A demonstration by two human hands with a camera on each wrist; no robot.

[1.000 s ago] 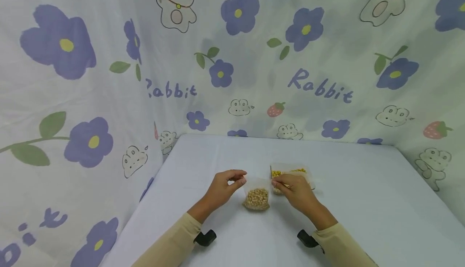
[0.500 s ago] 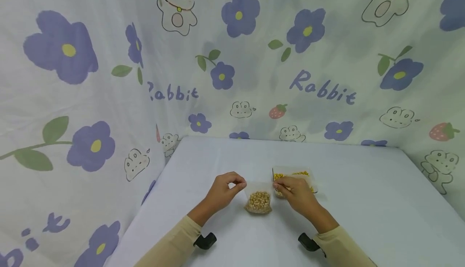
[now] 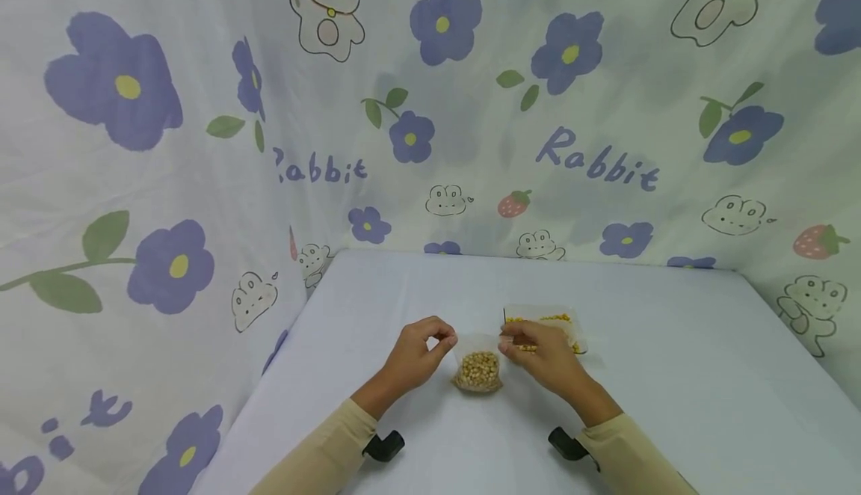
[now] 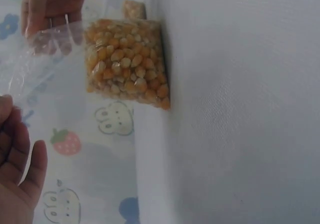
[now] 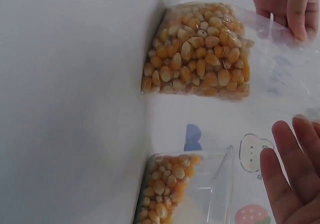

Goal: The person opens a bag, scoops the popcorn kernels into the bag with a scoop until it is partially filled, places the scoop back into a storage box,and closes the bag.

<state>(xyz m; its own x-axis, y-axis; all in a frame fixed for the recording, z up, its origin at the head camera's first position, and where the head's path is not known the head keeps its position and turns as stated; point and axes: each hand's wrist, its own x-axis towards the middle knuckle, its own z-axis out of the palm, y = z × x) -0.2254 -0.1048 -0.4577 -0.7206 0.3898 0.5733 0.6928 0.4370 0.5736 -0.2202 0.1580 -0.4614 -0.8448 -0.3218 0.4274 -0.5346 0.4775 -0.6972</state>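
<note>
A clear plastic bag of corn kernels (image 3: 479, 371) stands upright on the white table, its lower part full and its upper part thin and see-through. My left hand (image 3: 415, 349) pinches the bag's top left corner between thumb and forefinger. At the opposite top corner, my right hand (image 3: 541, 349) holds the bag's edge with thumb and forefinger. In the right wrist view, the other fingers of the right hand (image 5: 292, 171) reach out loosely beside the bag (image 5: 200, 52), and its pinch is cut off by the frame. The left wrist view shows kernels (image 4: 127, 59) pressed against the film.
A clear plastic box (image 3: 578, 323) with more corn kernels stands just behind the right hand, which partly covers it. The white table (image 3: 673, 375) stretches out on both sides. A printed rabbit-and-flower curtain (image 3: 471, 106) hangs behind and at the left.
The right thumb and forefinger have spread a little and shifted slightly left along the bag's top edge. The left hand and bag have hardly moved.
</note>
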